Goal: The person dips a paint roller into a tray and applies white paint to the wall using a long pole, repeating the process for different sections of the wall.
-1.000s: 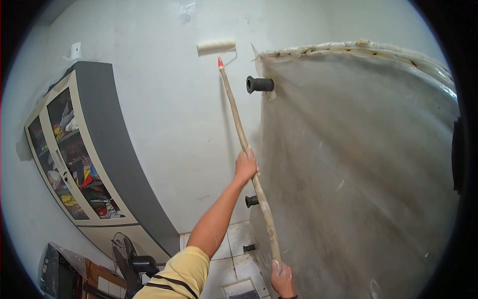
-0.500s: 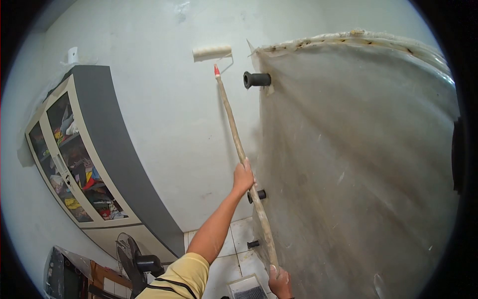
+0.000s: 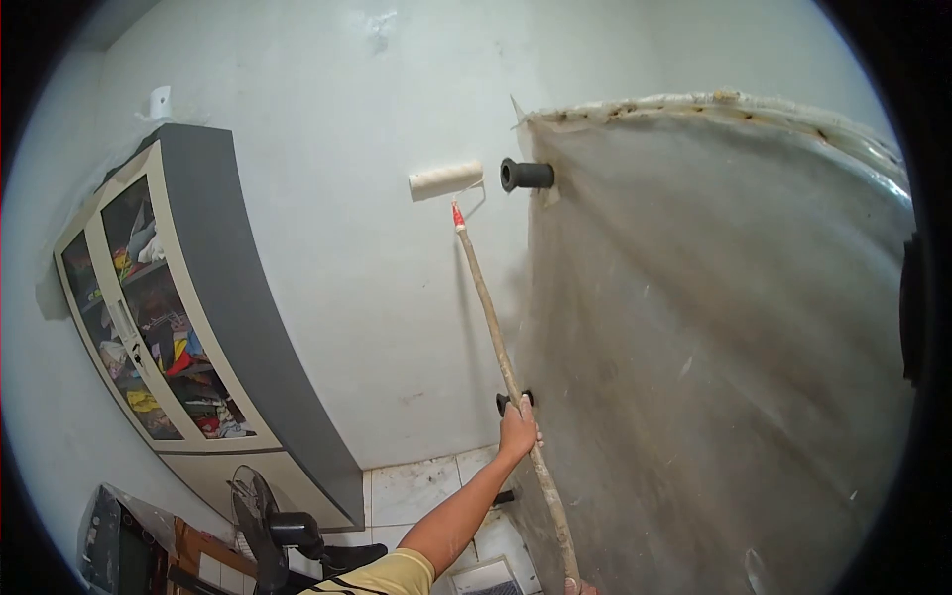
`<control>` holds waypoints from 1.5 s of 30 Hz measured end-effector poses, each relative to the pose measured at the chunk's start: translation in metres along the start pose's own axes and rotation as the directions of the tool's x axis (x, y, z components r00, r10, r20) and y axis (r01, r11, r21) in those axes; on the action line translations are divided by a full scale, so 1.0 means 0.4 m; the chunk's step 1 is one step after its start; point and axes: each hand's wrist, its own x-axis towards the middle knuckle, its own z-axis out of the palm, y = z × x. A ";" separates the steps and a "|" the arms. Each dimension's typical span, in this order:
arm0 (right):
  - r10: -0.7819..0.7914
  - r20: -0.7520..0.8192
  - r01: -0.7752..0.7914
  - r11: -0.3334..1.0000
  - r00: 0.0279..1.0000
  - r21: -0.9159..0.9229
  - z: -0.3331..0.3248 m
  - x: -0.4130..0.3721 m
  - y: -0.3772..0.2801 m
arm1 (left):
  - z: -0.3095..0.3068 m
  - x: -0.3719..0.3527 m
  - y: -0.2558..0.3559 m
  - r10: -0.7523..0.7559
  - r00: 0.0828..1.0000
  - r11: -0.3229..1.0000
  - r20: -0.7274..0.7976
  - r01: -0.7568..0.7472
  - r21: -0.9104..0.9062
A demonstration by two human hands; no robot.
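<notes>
A paint roller (image 3: 446,181) with a cream sleeve and red socket rests against the white wall (image 3: 367,268). Its long wooden pole (image 3: 488,307) slants down to the lower right. My left hand (image 3: 518,431) is wrapped around the pole's lower half, arm stretched forward in a yellow sleeve. Close to the pole's bottom end is my right hand (image 3: 581,588), mostly cut off by the frame edge, its fingers around the wood. Just behind my left hand a dark round fitting (image 3: 506,403) sticks out.
Plastic sheeting (image 3: 714,327) covers a large bulk on the right, with a black pipe end (image 3: 526,175) jutting out near the roller. A grey cabinet (image 3: 238,297) with glass doors stands left. Below it are a fan (image 3: 260,526) and, on the tiled floor, a paint tray (image 3: 486,578).
The roller has moved down the wall, from above the black pipe end to about level with it. Both my hands have come lower with the pole, the right one nearly leaving view.
</notes>
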 end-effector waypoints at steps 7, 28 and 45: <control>-0.107 -0.096 0.097 0.990 0.990 -0.106 -0.099 0.157 -0.166 | 0.003 0.007 0.215 0.080 0.974 0.964 0.210 -0.022 -0.265; -0.132 -0.025 0.130 0.898 0.991 0.421 -0.375 0.502 -0.991 | -0.019 0.199 0.842 0.478 0.877 0.874 0.047 -0.470 -0.122; -0.111 -0.065 0.123 0.962 0.992 0.245 -0.018 0.241 -0.425 | -0.080 -0.161 0.249 0.225 0.971 0.972 0.075 -0.219 -0.081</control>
